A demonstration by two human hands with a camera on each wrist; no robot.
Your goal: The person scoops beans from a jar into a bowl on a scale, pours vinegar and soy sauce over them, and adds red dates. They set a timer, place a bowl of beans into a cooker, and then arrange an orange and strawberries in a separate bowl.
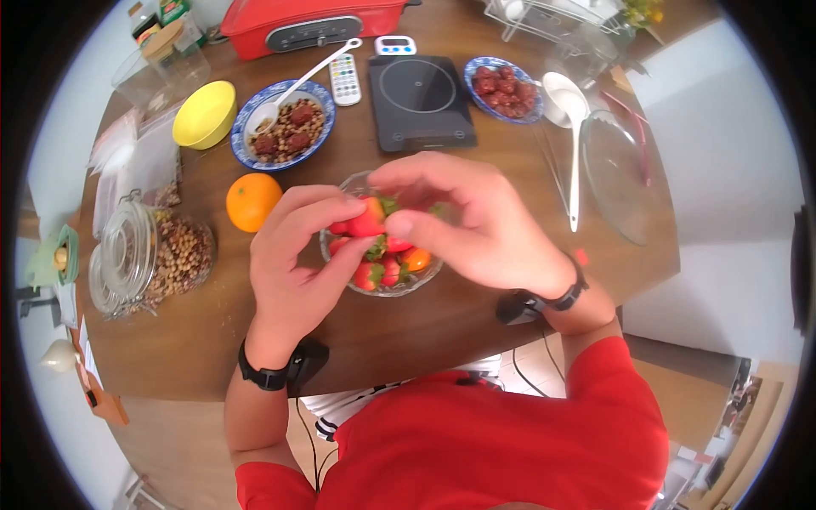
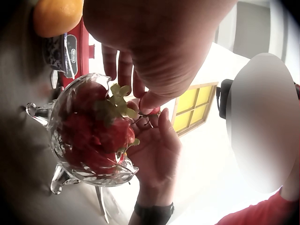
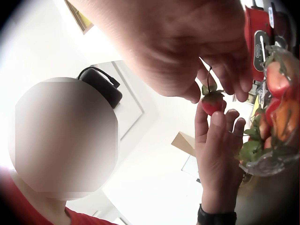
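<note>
Between thumb and fingertips, the left hand [image 1: 297,255] pinches a red strawberry [image 1: 367,219] over the clear glass bowl [image 1: 393,292]. The right wrist view shows this strawberry [image 3: 213,105] with green leaves and a thin stem pointing up. Curved, parted fingers of the right hand [image 1: 480,225] are close beside the leaves; the stem shows in the gap below that hand [image 3: 173,51], and no firm grip on it is visible. Several strawberries and a small orange fruit [image 1: 416,259] lie in the bowl. In the left wrist view, the strawberry [image 2: 155,111] is mostly hidden by fingers.
An orange [image 1: 253,202], a jar of mixed beans [image 1: 183,255] and a yellow bowl [image 1: 205,115] stand left. Behind are a patterned bowl [image 1: 240,144] with a spoon, a black cooktop [image 1: 421,123] and a red appliance [image 1: 314,25]. A glass lid [image 1: 612,174] and white ladle [image 1: 575,170] lie right.
</note>
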